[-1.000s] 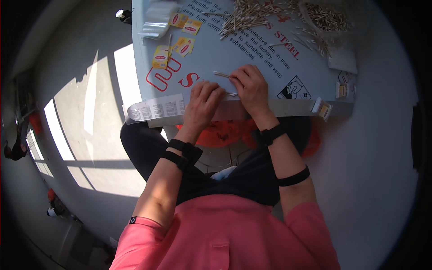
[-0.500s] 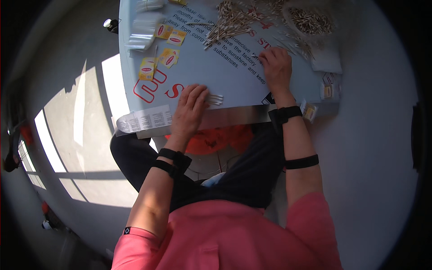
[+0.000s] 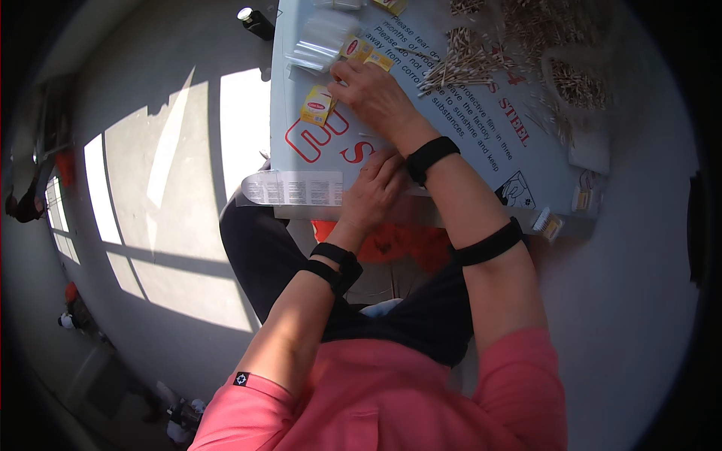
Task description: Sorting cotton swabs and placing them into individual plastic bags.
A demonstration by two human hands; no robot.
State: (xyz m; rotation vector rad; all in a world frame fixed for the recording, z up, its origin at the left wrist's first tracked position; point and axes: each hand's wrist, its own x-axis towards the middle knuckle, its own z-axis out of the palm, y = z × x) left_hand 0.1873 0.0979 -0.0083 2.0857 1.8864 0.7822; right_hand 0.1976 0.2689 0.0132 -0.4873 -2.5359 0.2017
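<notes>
My right hand [image 3: 370, 96] reaches across to the yellow printed packets, its thumb and fingers pinched together; whatever lies between them is too small to make out. One yellow packet [image 3: 317, 105] lies just below its fingertips, and another yellow packet [image 3: 356, 48] shows above the hand. My left hand [image 3: 371, 189] rests at the table's front edge with bent fingers held together. Their tips are partly covered by my right wrist, so what they grip is hidden. Loose cotton swabs [image 3: 460, 66] lie in a heap beyond my right forearm.
Clear plastic sleeves [image 3: 323, 39] are stacked at the far left of the table [image 3: 451, 161]. A bag of cotton swabs [image 3: 577, 79] stands at the far right. A small swab packet [image 3: 547, 224] sits at the right front edge, and a printed strip [image 3: 297, 188] at the left front.
My right hand has swung left from beside the swab heap to the yellow packets. My left hand stays at the front edge; the swabs seen beside it are now hidden. The view has shifted.
</notes>
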